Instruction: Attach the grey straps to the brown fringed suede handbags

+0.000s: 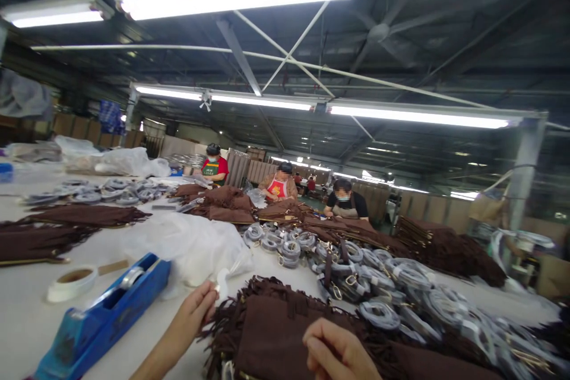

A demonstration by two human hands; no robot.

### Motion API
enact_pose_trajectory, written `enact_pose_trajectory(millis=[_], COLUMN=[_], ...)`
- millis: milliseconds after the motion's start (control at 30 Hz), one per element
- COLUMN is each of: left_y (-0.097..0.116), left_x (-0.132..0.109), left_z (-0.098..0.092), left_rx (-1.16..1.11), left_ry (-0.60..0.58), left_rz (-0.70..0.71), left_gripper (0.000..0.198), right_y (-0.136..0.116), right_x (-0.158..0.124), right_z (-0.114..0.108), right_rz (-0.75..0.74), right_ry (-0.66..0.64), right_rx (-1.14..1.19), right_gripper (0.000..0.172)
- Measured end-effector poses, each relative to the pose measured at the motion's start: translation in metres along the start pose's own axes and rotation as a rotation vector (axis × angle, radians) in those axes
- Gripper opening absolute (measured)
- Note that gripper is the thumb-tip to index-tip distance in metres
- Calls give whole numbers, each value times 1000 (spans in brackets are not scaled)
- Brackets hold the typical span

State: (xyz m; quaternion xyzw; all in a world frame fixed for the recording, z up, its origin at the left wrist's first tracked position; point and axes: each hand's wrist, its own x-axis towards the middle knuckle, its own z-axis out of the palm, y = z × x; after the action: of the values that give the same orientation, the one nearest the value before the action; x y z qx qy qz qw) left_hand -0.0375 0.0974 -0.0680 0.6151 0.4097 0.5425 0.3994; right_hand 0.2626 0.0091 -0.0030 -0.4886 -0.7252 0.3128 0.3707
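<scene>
My left hand (192, 316) reaches across the white table (27, 320) and pinches a small white piece at its fingertips, right beside a clear plastic bag (191, 246). My right hand (336, 351) is curled at the bottom edge, resting on a brown fringed suede bag (276, 332) that lies in front of me. What the right fingers hold, if anything, is hidden.
A blue tape dispenser (104, 314) and a white tape roll (71, 282) lie at the left. Several coiled grey straps (378, 285) and more brown fringed bags (222, 202) cover the table. Three workers (345, 200) stand at the far end under strip lights.
</scene>
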Motion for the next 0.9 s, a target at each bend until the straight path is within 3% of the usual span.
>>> enact_pose_trajectory(millis=[167, 333, 533, 700, 900], left_y=[-9, -7, -7, -7, 2], left_x=[-3, -7, -6, -6, -11], left_z=[17, 27, 30, 29, 28], left_rx=[-377, -356, -317, -272, -252], left_ry=[-123, -254, -293, -358, -338], left_rz=[-111, -89, 10, -14, -19], left_gripper=[50, 49, 50, 53, 52], right_y=[-29, -53, -59, -57, -55], right_x=[37, 64, 74, 75, 77], right_z=[13, 27, 42, 42, 45], right_rz=[24, 27, -22, -76, -104], right_ry=[213, 307, 364, 383, 354], right_rx=[344, 481, 347, 252, -2], right_gripper=[50, 55, 40, 33, 29])
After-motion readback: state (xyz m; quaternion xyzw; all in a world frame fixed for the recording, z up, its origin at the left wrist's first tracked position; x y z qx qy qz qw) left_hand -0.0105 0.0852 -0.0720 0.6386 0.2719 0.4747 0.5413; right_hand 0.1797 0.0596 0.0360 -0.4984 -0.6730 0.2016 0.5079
